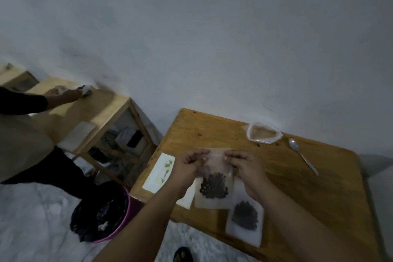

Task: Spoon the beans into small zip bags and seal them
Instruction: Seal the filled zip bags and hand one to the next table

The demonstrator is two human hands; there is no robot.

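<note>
A small clear zip bag (214,187) with a clump of dark beans in its lower half hangs above the wooden table (297,187). My left hand (189,166) pinches the bag's top strip at the left, and my right hand (246,166) pinches it at the right. A second bag of dark beans (244,219) lies flat on the table under my right wrist. A metal spoon (302,155) lies on the table to the right. An open, nearly empty plastic bag (263,134) sits at the table's far edge, with a few loose beans near it.
A white paper label sheet (158,172) lies at the table's left edge. A pink bin with a black liner (102,215) stands on the floor to the left. Another person's arm (42,100) reaches over a lighter wooden table (102,108) at left.
</note>
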